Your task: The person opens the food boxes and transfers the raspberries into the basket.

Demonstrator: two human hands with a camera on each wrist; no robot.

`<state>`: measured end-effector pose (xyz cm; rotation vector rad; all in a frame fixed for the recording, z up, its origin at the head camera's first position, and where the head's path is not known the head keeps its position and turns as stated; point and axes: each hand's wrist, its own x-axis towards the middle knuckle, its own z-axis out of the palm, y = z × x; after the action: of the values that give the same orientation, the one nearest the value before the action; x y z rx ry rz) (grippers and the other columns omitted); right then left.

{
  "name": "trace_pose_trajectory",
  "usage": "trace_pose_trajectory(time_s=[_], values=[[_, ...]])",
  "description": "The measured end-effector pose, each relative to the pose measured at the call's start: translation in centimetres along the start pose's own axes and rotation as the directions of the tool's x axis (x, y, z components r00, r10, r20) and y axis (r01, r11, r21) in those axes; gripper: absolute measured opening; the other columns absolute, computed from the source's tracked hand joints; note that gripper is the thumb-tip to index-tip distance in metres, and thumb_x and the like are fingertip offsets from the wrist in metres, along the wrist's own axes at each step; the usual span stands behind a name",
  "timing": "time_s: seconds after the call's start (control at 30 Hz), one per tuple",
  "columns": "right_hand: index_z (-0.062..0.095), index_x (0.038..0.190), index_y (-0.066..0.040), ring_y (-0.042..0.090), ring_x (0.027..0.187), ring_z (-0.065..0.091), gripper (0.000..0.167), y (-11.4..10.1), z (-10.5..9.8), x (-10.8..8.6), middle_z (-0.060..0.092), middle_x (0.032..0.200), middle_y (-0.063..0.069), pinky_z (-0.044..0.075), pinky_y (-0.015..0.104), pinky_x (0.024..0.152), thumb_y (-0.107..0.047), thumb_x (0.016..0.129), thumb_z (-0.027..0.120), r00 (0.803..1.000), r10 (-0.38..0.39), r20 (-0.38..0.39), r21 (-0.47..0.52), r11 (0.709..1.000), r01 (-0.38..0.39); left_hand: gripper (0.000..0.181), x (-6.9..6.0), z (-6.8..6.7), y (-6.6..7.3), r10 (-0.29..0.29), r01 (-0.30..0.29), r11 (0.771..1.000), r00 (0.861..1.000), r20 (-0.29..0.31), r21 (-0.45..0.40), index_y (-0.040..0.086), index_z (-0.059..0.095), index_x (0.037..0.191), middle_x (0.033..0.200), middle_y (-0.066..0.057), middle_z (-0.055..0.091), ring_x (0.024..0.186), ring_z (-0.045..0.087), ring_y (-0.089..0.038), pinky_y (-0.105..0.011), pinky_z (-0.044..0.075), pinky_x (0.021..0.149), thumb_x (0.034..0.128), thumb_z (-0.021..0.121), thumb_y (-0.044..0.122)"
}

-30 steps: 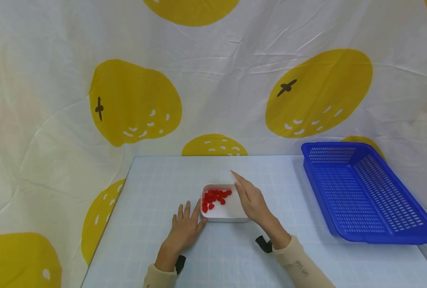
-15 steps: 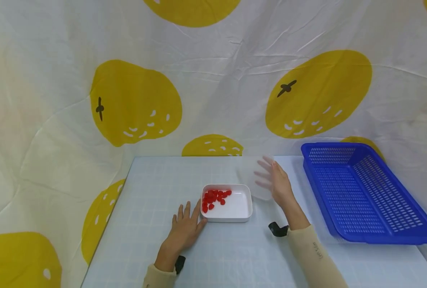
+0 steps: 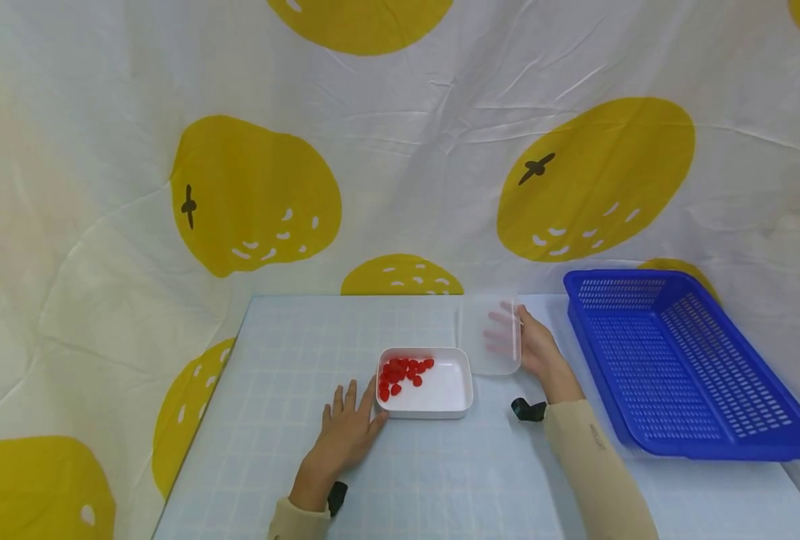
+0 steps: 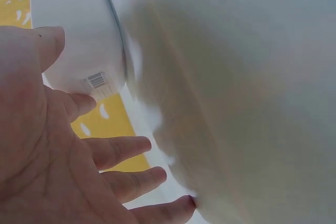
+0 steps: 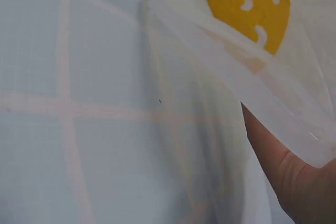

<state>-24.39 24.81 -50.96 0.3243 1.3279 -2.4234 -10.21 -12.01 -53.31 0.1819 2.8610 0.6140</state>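
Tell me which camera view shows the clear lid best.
The head view: it shows the broad face of the clear lid, with fingers of the right hand visible through it. The right wrist view catches only part of its rim up close. In the left wrist view, I cannot make the lid out.

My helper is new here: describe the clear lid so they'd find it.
On the pale blue table, find the white box, then the right hand between it and the blue basket. That hand holds the lid, see-through unlike the solid box.
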Motion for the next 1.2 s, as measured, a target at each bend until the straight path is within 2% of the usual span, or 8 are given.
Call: trace_pose_trajectory(time_s=[0.17, 0.33, 0.43, 0.57, 0.73, 0.9, 1.03, 1.2], values=[[0.014, 0.162, -0.018, 0.041, 0.142, 0.032, 0.06, 0.0, -0.6, 1.0, 0.023, 0.163, 0.015, 0.037, 0.055, 0.107, -0.044, 0.109, 0.027, 0.999, 0.02, -0.043, -0.031, 0.999, -0.021, 0.074, 0.2, 0.2, -0.1, -0.003, 0.003, 1.0, 1.0, 0.005, 0.011, 0.019, 0.023, 0.16, 0.159, -0.026, 0.024, 0.145, 0.012, -0.052, -0.072, 0.017, 0.11, 0.1001, 0.055, 0.047], [0.014, 0.162, -0.013, 0.038, 0.142, 0.036, 0.061, 0.2, -0.9, 2.3, 0.03, 0.16, 0.019, 0.038, 0.05, 0.108, -0.042, 0.11, 0.027, 0.987, -0.021, -0.161, -0.14, 0.99, -0.001, 0.074, 0.1, 0.3, -0.1, -0.006, 0.006, 1.0, 1.0, 0.007, 0.011, 0.019, 0.023, 0.16, 0.159, -0.026, 0.024, 0.146, 0.012, -0.051, -0.072, 0.017, 0.11, 0.1002, 0.055, 0.048], [0.019, 0.161, -0.009, 0.033, 0.145, 0.03, 0.06, 0.4, -0.9, 3.0, 0.031, 0.159, 0.018, 0.032, 0.046, 0.114, -0.041, 0.11, 0.027, 0.969, -0.077, -0.236, -0.279, 0.96, 0.008, 0.074, 0.1, 0.2, 0.0, -0.001, 0.001, 1.0, 1.0, 0.004, 0.007, 0.019, 0.023, 0.16, 0.159, -0.026, 0.024, 0.145, 0.013, -0.052, -0.072, 0.018, 0.109, 0.1002, 0.055, 0.047], [0.027, 0.158, -0.007, 0.031, 0.149, 0.021, 0.058, 0.5, -0.9, 3.4, 0.025, 0.162, 0.017, 0.021, 0.044, 0.119, -0.039, 0.111, 0.025, 0.941, -0.174, -0.292, -0.451, 0.892, 0.025, 0.074, 0.0, 0.2, 0.0, 0.001, -0.001, 1.0, 1.0, 0.002, 0.001, 0.019, 0.023, 0.16, 0.159, -0.026, 0.024, 0.145, 0.012, -0.052, -0.072, 0.017, 0.11, 0.1, 0.056, 0.047], [0.038, 0.154, -0.009, 0.037, 0.137, 0.04, 0.056, 0.3, -0.7, 2.9, 0.039, 0.155, 0.017, 0.035, 0.046, 0.112, -0.041, 0.109, 0.03, 0.899, -0.276, -0.341, -0.563, 0.825, 0.039, 0.075, 0.1, 0.1, 0.1, -0.003, 0.003, 1.0, 1.0, -0.001, 0.002, 0.02, 0.023, 0.16, 0.159, -0.026, 0.024, 0.145, 0.012, -0.052, -0.072, 0.017, 0.11, 0.0996, 0.057, 0.047], [0.041, 0.153, -0.009, 0.035, 0.131, 0.048, 0.055, 0.1, -0.2, 1.8, 0.046, 0.15, 0.016, 0.04, 0.045, 0.108, -0.04, 0.108, 0.034, 0.874, -0.33, -0.356, -0.59, 0.805, 0.064, 0.075, 0.1, 0.1, 0.0, -0.007, 0.006, 1.0, 1.0, 0.006, 0.007, 0.019, 0.023, 0.16, 0.159, -0.026, 0.024, 0.145, 0.013, -0.052, -0.072, 0.017, 0.11, 0.0995, 0.056, 0.048], [0.042, 0.152, -0.008, 0.035, 0.13, 0.049, 0.053, -0.1, 0.6, 0.5, 0.048, 0.149, 0.016, 0.04, 0.046, 0.109, -0.038, 0.109, 0.033, 0.873, -0.35, -0.339, -0.579, 0.809, 0.1, 0.075, 0.2, 0.2, 0.0, -0.01, 0.01, 1.0, 1.0, 0.011, 0.019, 0.019, 0.023, 0.16, 0.158, -0.025, 0.026, 0.145, 0.015, -0.052, -0.072, 0.017, 0.11, 0.0993, 0.056, 0.049], [0.045, 0.149, -0.007, 0.036, 0.125, 0.054, 0.052, 0.0, 1.5, -1.2, 0.052, 0.144, 0.018, 0.042, 0.046, 0.107, -0.039, 0.109, 0.036, 0.873, -0.389, -0.294, -0.591, 0.792, 0.154, 0.076, 0.3, 0.2, 0.0, -0.009, 0.008, 1.0, 1.0, 0.016, 0.029, 0.02, 0.022, 0.161, 0.158, -0.025, 0.028, 0.144, 0.017, -0.052, -0.072, 0.018, 0.11, 0.0993, 0.055, 0.05]])
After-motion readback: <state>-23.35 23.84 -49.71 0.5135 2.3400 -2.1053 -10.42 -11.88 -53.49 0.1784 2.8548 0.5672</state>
